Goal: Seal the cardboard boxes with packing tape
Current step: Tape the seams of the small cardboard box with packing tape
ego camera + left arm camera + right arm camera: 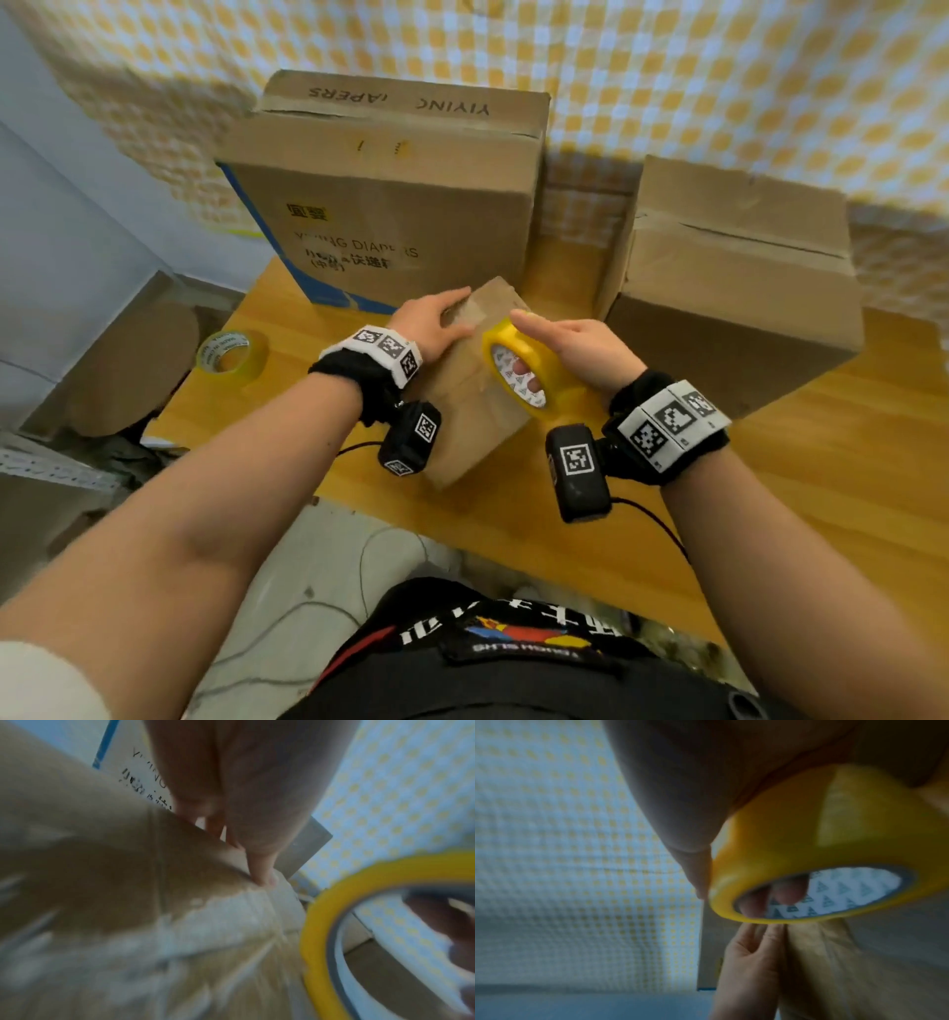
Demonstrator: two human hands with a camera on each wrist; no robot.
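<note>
From the head view we see a small cardboard box (475, 390) lying askew on the wooden table (847, 462), with our left hand (431, 329) laid flat across its far end, fingers straight and pressing, and our right hand (580, 354) carrying a yellow roll of packing tape (518, 367), fingers hooked through its core and thumb stretched over the top. A strip of clear tape seems to lie along the box top, though its glare makes the edges hard to trace. A big diaper carton (385, 205) stands behind, a plain carton (734, 288) to the right, and a spare tape roll (233, 357) sits well apart on the left. We judge the main risk here is the small box sliding or pivoting as the roll pulls, since only a flat palm pins it. The left wrist view, blurred, shows our fingertips (264, 876) at the box's far edge and the yellow roll just beside them; if those fingers lift early, the tape's start could peel up, or the strip could catch them. The right wrist view shows two fingers (782, 892) inside the printed core and the left hand below the roll; a hold that loose could let the roll twist, so the strip wanders off the seam, wrinkles, or folds onto itself. We cannot tell whether the flaps meet squarely beneath.
</note>
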